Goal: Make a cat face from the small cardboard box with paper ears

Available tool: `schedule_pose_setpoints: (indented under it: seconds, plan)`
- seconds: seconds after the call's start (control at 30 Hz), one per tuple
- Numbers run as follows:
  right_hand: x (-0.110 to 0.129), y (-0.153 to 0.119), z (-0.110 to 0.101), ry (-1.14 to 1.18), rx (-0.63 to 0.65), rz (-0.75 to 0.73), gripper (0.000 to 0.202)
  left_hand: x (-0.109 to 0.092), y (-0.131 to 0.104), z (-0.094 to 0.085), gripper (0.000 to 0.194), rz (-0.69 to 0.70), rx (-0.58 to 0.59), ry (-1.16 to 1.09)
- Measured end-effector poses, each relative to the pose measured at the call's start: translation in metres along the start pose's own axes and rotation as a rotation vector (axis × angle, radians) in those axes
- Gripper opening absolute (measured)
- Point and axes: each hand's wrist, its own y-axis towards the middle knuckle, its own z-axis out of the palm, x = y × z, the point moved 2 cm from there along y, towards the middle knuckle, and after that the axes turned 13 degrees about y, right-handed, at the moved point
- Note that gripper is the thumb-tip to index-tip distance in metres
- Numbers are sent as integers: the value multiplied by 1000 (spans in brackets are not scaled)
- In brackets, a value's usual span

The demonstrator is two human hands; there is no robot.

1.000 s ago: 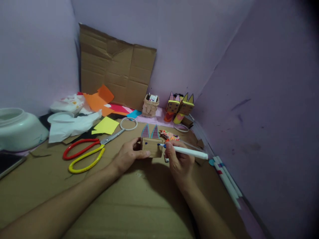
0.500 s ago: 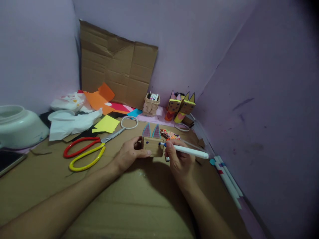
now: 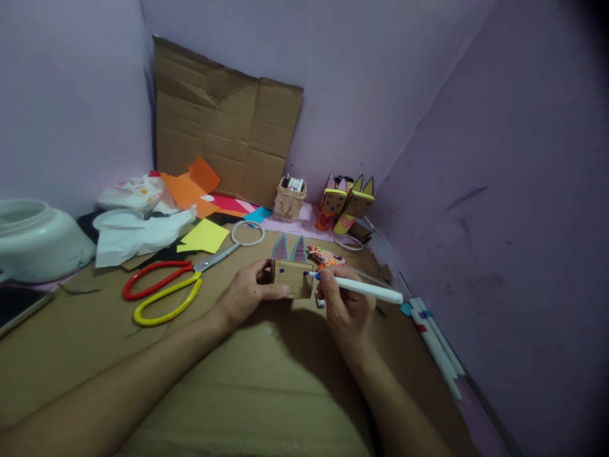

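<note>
A small cardboard box with two pointed purple ears outlined in blue has two dark blue dots on its front. My left hand grips the box at its left side, thumb across the front. Pinched in my right hand is a white marker with a blue collar; its tip is at or very near the right-hand dot. Just behind the box lies a patterned orange and white piece.
Red and yellow scissors lie left, near yellow paper and a white bowl. Behind stand a marker holder and two eared cardboard figures. Loose markers line the right edge, beside the wall.
The marker's tip has shifted slightly right from the dot, and its rear end has moved a little right. My left hand keeps its hold on the box.
</note>
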Motion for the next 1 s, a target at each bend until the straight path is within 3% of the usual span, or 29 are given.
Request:
schedule_pose_setpoints:
  seconds: [0.37, 1.0]
  plan:
    - [-6, -3, 0, 25, 24, 89, 18, 0, 1, 0, 59, 13, 18, 7]
    - [-4, -1, 0, 12, -32, 108, 22, -1, 0, 2, 56, 12, 11, -22]
